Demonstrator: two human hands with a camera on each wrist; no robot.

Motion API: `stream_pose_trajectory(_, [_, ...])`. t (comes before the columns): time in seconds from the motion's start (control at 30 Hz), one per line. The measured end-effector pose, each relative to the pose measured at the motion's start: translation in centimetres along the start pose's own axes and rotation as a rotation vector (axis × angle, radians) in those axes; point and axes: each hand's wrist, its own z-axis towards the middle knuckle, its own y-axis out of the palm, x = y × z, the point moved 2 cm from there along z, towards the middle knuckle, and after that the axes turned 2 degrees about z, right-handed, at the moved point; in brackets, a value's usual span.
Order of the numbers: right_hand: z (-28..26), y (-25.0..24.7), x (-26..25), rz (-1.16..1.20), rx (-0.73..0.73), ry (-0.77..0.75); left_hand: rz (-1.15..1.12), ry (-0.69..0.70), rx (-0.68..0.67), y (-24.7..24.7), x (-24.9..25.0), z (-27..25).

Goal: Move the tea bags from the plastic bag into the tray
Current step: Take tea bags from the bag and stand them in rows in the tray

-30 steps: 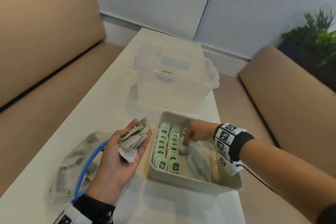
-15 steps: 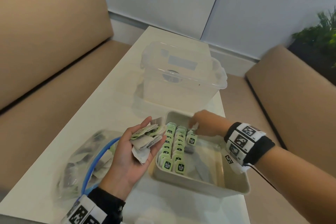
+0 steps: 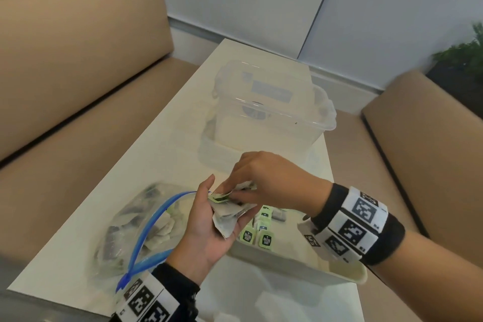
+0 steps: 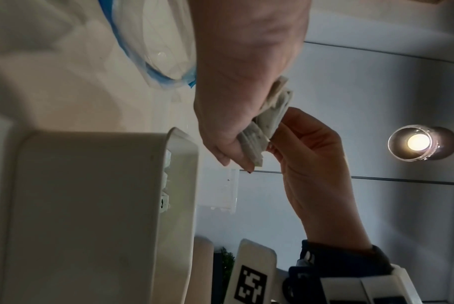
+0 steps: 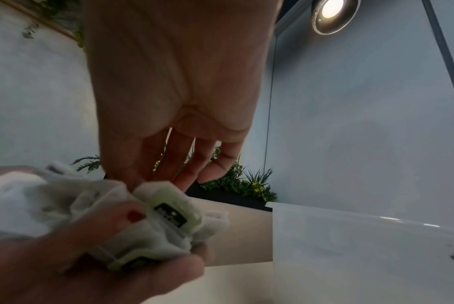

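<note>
Tea bags (image 3: 261, 232) upright in tray (image 3: 300, 266); others in plastic bag (image 3: 130, 232).

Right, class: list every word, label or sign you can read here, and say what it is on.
"McCoy teas": black labels on the tea bags standing in the tray.
Label on the tea bag in the left hand: blurred.
Wristband squares: coded patterns, no words.
Clear box label: unreadable.

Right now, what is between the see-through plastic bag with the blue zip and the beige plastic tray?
The left hand, holding a bunch of white paper tea bags, sits between the bag and the tray; the head view shows it.
</note>
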Motion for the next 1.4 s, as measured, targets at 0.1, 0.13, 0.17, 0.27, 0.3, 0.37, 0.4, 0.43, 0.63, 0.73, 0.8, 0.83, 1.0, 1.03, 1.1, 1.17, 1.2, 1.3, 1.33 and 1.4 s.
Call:
stream_pose_trajectory(0.1, [-0.4,-0.4,0.1,0.073,0.090,-0.007,-0.015,0.002,0.019,-0.1,0.1,-0.1])
stream_pose_trajectory(0.13, [-0.5,-0.5,0.2,0.109,0.125,-0.003,-0.027,0.004,0.022,-0.1,0.2,-0.1])
stream_pose_trajectory(0.17, [-0.7,-0.6,0.3,0.144,0.163,0.001,-0.039,0.002,0.019,-0.1,0.2,-0.1])
stream_pose_trajectory(0.27, [-1.2,-1.3,0.5,0.248,0.249,0.050,-0.060,-0.018,-0.009,0.1,0.0,-0.2])
stream_pose_trajectory(0.3, [-1.4,-1.7,0.6,0.296,0.254,0.072,-0.065,-0.026,-0.018,0.1,-0.1,-0.2])
stream_pose_trajectory(0.37, [-1.8,-2.4,0.7,0.404,0.218,0.101,-0.078,-0.036,-0.035,0.1,-0.2,-0.1])
stream_pose_trajectory(0.4, [-2.0,-2.8,0.8,0.443,0.192,0.112,-0.085,-0.040,-0.040,0.1,-0.3,-0.1])
stream_pose_trajectory(0.43, [-2.2,-3.1,0.9,0.463,0.174,0.125,-0.091,-0.045,-0.042,0.1,-0.4,-0.1])
stream_pose_trajectory(0.63, [-3.2,-5.3,0.9,0.441,0.069,0.219,-0.094,-0.037,-0.040,0.2,-0.6,0.2])
stream_pose_trajectory(0.73, [-3.5,-6.2,1.2,0.371,-0.014,0.269,-0.097,-0.044,-0.041,0.0,-0.5,0.3])
stream_pose_trajectory(0.8, [-3.9,-6.6,1.7,0.336,-0.069,0.315,-0.089,-0.044,-0.053,-0.1,-0.4,0.4])
stream_pose_trajectory(0.83, [-4.2,-6.8,1.9,0.335,-0.087,0.345,-0.086,-0.041,-0.060,-0.2,-0.3,0.4])
stream_pose_trajectory(1.0, [-5.3,-7.1,3.2,0.131,-0.032,0.405,-0.078,-0.026,-0.085,-0.7,0.3,0.7])
stream_pose_trajectory(1.03, [-5.6,-6.9,3.6,0.111,-0.013,0.413,-0.076,-0.026,-0.102,-0.8,0.4,0.7])
stream_pose_trajectory(1.1, [-6.0,-6.3,4.5,0.085,0.004,0.419,-0.077,-0.027,-0.117,-1.1,0.6,0.9])
stream_pose_trajectory(1.17, [-6.4,-5.7,5.4,0.025,-0.030,0.421,-0.078,-0.019,-0.112,-1.4,0.7,1.1])
stream_pose_trajectory(1.2, [-6.6,-5.4,5.7,-0.008,-0.064,0.427,-0.079,-0.015,-0.109,-1.4,0.7,1.2])
stream_pose_trajectory(1.3, [-6.9,-4.5,6.0,-0.069,-0.137,0.427,-0.076,-0.017,-0.110,-1.4,0.6,1.3])
stream_pose_trajectory(1.33, [-7.0,-4.4,6.2,-0.074,-0.148,0.431,-0.074,-0.021,-0.111,-1.4,0.5,1.3])
stream_pose_trajectory(1.4, [-7.0,-4.2,6.6,-0.077,-0.165,0.461,-0.066,-0.027,-0.111,-1.4,0.4,1.4])
